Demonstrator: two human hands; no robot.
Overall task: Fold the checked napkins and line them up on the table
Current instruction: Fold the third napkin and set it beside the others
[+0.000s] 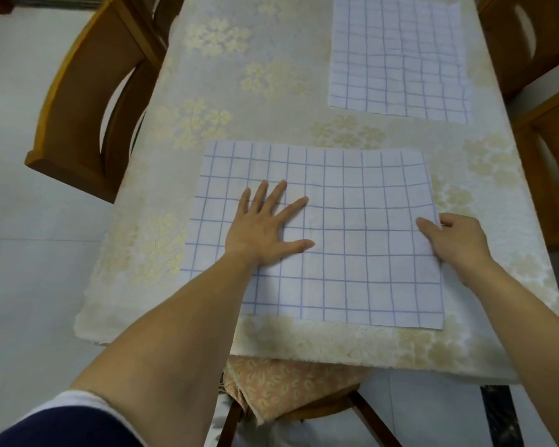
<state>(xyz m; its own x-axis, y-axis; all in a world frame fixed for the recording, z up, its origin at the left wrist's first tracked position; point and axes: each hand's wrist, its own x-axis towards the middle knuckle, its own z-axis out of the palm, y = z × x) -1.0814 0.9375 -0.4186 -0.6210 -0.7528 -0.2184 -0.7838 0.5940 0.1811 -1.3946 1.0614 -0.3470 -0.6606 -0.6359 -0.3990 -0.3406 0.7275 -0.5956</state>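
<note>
A white napkin with a blue check (352, 253) lies spread flat on the near part of the table. My left hand (265, 227) presses flat on its left half, fingers straight and spread. My right hand (452, 243) pinches the napkin's right edge, thumb on top and fingers curled under the cloth. A second checked napkin (397, 59) lies flat at the far right of the table, apart from both hands.
The table wears a cream tablecloth (239, 91) with pale gold flowers. Wooden chairs stand at the left (88, 101) and at the right (549, 156). A chair with a patterned cushion (288, 385) sits under the near edge.
</note>
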